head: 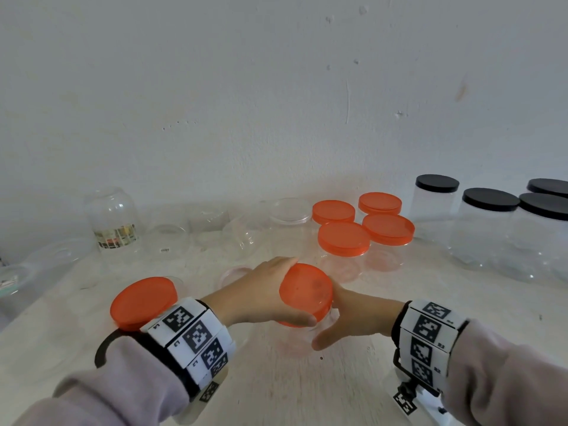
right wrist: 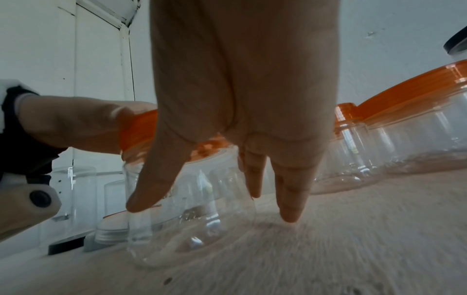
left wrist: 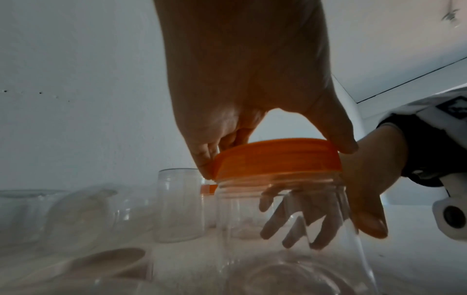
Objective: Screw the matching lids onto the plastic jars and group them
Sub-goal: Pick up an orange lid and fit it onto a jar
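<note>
A clear plastic jar [head: 319, 333] stands on the table near the front, with an orange lid [head: 310, 299] sitting on its threaded neck. My left hand [head: 302, 289] grips the lid's rim from above, thumb on the near side and fingers on the far side. My right hand [head: 327, 318] holds the jar body from the right, thumb in front and fingers behind. In the left wrist view the lid [left wrist: 278, 159] sits slightly tilted on the jar [left wrist: 252, 229]. In the right wrist view my right hand [right wrist: 212, 211] spans the jar [right wrist: 192, 235].
Several orange-lidded jars [head: 342, 238] are grouped behind the held jar. Black-lidded jars [head: 490, 222] stand at the back right. Another orange-lidded jar [head: 143, 302] is just left of my left wrist. Open clear jars [head: 112, 219] line the back left by the wall.
</note>
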Motion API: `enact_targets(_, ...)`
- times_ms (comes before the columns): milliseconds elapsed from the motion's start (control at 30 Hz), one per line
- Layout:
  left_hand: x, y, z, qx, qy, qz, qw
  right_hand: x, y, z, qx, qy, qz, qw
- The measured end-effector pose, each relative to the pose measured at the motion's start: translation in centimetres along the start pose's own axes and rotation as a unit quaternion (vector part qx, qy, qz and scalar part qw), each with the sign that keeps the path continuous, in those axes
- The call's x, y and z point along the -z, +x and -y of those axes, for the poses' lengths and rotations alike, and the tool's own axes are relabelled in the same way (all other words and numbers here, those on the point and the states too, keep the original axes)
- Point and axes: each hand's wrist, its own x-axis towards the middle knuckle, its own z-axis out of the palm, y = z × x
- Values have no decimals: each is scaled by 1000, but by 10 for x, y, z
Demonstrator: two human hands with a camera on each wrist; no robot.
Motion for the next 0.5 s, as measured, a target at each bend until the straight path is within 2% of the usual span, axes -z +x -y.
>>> enact_targets(167,-2,-3,9,6,-37,11,999,14,1,3,-34,-27,11,999)
enact_targets(300,-1,-9,25,45,-100,35,993,36,-4,19,-10,-38,26,999)
enact_targets(400,-6,-12,34,72,-161,62,982,43,-4,39,22,-100,35,994)
enact_targets(500,-11,-11,37,57,-221,70,971,41,1,59,35,-183,65,980)
